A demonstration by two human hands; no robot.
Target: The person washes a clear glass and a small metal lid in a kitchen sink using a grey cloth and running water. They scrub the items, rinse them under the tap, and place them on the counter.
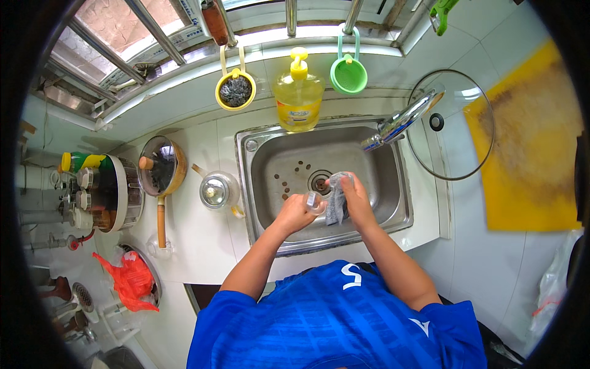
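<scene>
Above the steel sink (295, 161), my left hand (295, 214) is closed around a small clear glass or plastic vessel (315, 204). Close on its right, my right hand (357, 200) grips a wet-looking grey cloth (336, 207), which hangs down from the fingers. Something clear shows at the cloth's top, too unclear to name. The drain (319, 181) lies just behind both hands. A chrome faucet (396, 122) reaches over the sink's right side, and several dark round spots mark the basin floor.
A yellow soap pump bottle (298, 101) stands behind the sink. To the left are a glass teapot (219, 190), a lidded pan (161, 166), a spice rack (120, 193) and a red plastic bag (131, 281). At right are a glass lid (451, 124) and a yellow board (530, 152).
</scene>
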